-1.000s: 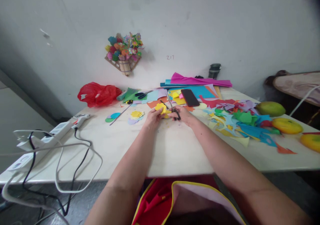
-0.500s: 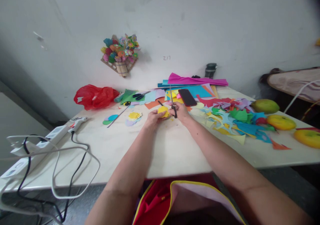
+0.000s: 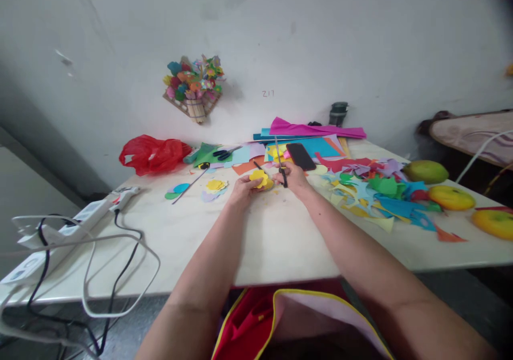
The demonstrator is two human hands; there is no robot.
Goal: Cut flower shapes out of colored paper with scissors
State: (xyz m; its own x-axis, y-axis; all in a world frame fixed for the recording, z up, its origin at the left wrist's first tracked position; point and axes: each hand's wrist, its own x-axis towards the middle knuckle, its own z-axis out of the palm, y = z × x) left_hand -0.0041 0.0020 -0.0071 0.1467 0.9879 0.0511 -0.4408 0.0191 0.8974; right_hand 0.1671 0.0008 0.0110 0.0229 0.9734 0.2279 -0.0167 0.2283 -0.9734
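Observation:
Between the thumb and fingers of my left hand (image 3: 243, 189) is a yellow paper flower (image 3: 261, 179) with a scalloped edge. My right hand (image 3: 293, 178) is closed round the black handles of a pair of scissors (image 3: 279, 159), whose blades point away toward the back of the table. The scissors sit just right of the flower, apart from it. Left of my left hand, yellow flower cutouts (image 3: 216, 185) lie on pale purple paper. Behind my right hand is a dark phone (image 3: 301, 157).
Paper scraps (image 3: 372, 189) cover the right side, beside several mangoes (image 3: 451, 196). A red plastic bag (image 3: 154, 154), second scissors (image 3: 225, 153) and rolled magenta paper (image 3: 316, 129) are at the back. A power strip (image 3: 60, 242) with loose cables stands at left.
The yellow flower has turned in my left hand and shows more of its scalloped edge. My right hand has drawn the scissors slightly right, away from the flower.

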